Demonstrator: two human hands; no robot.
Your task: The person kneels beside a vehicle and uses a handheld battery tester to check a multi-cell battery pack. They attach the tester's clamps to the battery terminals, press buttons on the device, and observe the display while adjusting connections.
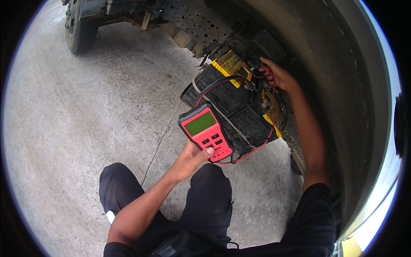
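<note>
My left hand [190, 162] is closed round a red and dark grey handheld battery tester [223, 147], thumb over its lower buttons; its greenish screen shows no readable figures. Red and black leads run from the tester to two black batteries with yellow tops. The nearer-left battery [212, 87] and the other battery [250, 126] sit side by side, tilted in view. My right hand [280, 79] reaches to the terminals at the far right, fingers closed on a small red-handled clamp [266, 68] on the thin red lead [274, 112]. Its jaws are partly hidden, so I cannot tell whether they grip.
A light strap [229, 122] crosses the batteries. Behind them stands a perforated metal vehicle frame [201, 25]. A large curved dark panel [342, 85] rises close beside my right arm. A wheel [81, 30] stands at the far left on the concrete floor [85, 120].
</note>
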